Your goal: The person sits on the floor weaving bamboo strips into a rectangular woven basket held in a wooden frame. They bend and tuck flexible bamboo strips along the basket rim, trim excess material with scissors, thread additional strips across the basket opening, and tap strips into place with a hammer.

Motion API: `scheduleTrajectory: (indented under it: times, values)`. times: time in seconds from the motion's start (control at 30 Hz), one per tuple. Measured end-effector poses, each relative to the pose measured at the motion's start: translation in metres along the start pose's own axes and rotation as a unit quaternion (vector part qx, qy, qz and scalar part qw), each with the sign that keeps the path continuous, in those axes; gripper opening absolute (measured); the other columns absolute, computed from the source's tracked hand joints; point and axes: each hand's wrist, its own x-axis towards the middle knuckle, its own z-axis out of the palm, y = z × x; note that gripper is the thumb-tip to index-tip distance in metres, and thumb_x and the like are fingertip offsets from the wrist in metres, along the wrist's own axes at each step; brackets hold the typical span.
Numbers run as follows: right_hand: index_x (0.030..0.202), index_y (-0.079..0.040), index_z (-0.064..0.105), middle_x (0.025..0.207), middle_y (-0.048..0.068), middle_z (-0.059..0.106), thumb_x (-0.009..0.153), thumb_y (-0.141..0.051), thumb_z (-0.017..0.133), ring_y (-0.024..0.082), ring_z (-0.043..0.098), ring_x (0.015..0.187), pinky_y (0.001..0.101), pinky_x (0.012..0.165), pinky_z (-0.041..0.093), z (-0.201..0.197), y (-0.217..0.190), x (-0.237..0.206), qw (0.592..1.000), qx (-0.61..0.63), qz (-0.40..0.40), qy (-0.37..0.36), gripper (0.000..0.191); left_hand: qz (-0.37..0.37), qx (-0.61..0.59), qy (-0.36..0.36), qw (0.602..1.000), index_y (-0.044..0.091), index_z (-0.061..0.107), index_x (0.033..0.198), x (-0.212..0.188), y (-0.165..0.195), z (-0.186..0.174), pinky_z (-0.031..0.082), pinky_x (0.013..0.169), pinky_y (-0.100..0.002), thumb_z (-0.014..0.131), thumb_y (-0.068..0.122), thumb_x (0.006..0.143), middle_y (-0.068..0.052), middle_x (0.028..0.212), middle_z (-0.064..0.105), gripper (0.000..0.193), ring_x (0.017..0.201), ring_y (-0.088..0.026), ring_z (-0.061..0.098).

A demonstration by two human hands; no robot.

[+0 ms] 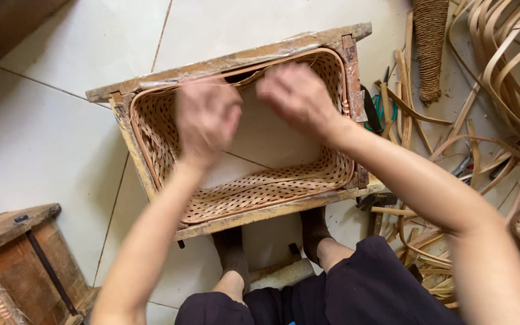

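A woven cane basket wall (260,189) with an open lattice sits inside a rectangular wooden frame (224,63). Its bottom is open, so the floor tiles show through. Both of my hands reach over it toward the far rim. My left hand (206,120) is blurred and hovers over the far left part of the weave. My right hand (296,96) is at the far rim near the cane edge strip (326,54); its fingers are curled. Whether either hand pinches a strand is hidden by blur.
Loose cane strips (410,114) and curved bent canes (501,66) lie on the floor at the right. A brown woven roll (431,42) stands at the top right. Dark-handled tools (371,111) lie beside the frame. A wooden stool (19,253) is at the lower left. My feet (314,232) rest under the frame.
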Motion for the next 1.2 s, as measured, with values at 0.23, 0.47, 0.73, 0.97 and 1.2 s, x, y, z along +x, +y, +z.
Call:
scheduleTrajectory:
  times: [0.23,0.47,0.73,0.97,1.2]
  values:
    - [0.113,-0.014,0.067,0.109,0.003,0.062,0.098,-0.017,0.074,0.022,0.061,0.105,0.0373,0.091,0.052,-0.006,0.0,0.053,0.998,-0.045,0.038,-0.023,0.017,-0.036,-0.08,-0.098,0.991,0.011,0.068,0.104,0.05,-0.033,-0.013,0.054,0.098,-0.041,0.089,0.015,0.082,-0.004,0.126,0.064,0.031,0.11,-0.028,0.062]
    - [0.119,-0.01,0.069,0.115,0.009,0.065,0.099,-0.013,0.072,0.023,0.063,0.106,0.0378,0.09,0.054,0.023,-0.002,0.024,0.997,-0.054,-0.019,-0.051,0.02,-0.078,-0.064,-0.116,0.988,0.012,0.068,0.111,0.046,-0.039,0.005,0.054,0.093,-0.04,0.084,0.01,0.093,-0.002,0.121,0.065,0.024,0.105,-0.026,0.064]
    - [0.123,-0.012,0.069,0.117,0.011,0.072,0.102,-0.041,0.058,0.028,0.072,0.103,0.0413,0.095,0.056,0.001,-0.087,-0.042,0.744,0.416,0.155,-0.498,0.038,-0.073,-0.29,-0.221,0.928,0.011,0.074,0.101,-0.046,0.042,-0.061,0.042,0.115,-0.057,0.082,0.023,0.083,-0.008,0.108,0.074,0.023,0.109,-0.029,0.07]
    - [0.121,-0.007,0.071,0.117,0.014,0.072,0.094,-0.034,0.067,0.032,0.067,0.106,0.0445,0.088,0.054,-0.027,-0.11,-0.069,0.857,0.386,0.103,-0.325,0.038,-0.206,-0.371,-0.287,0.859,0.01,0.077,0.105,-0.111,0.071,-0.081,0.057,0.08,-0.039,0.078,0.021,0.086,-0.007,0.103,0.076,0.022,0.093,-0.028,0.071]
    - [0.123,-0.007,0.068,0.114,0.007,0.07,0.098,-0.028,0.068,0.024,0.067,0.104,0.0384,0.089,0.055,-0.036,-0.152,-0.092,0.959,0.192,0.097,-0.183,0.032,-0.176,-0.329,-0.252,0.893,0.012,0.078,0.1,-0.11,0.08,-0.085,0.058,0.078,-0.036,0.076,0.018,0.087,-0.004,0.098,0.075,0.015,0.091,-0.025,0.072]
